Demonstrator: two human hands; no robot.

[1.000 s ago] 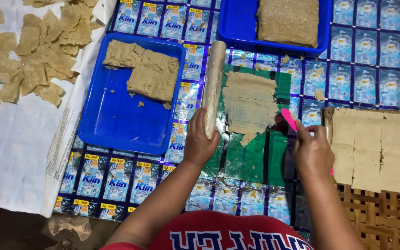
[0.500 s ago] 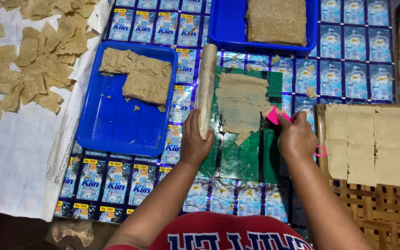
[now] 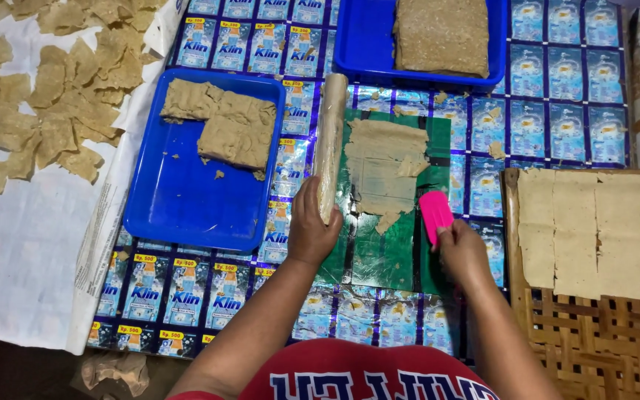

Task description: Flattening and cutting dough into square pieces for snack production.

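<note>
Dough sheet (image 3: 383,167) lies flat on the green mat (image 3: 387,255). Left hand (image 3: 312,226) grips the rolling pin (image 3: 330,144) tight; right hand (image 3: 464,255) pinches the pink scraper (image 3: 435,213). Scraping hard could tear this thin dough.

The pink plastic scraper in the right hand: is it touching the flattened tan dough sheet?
Apart. In the head view, green mat shows between the pink plastic scraper and the flattened tan dough sheet.

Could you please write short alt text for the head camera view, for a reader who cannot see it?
Seen from above, the left hand grips a rolling pin beside thin rolled dough on a green sheet, while the right hand holds a pink scraper. Two blue trays hold dough; cut squares lie on a woven rack.
</note>
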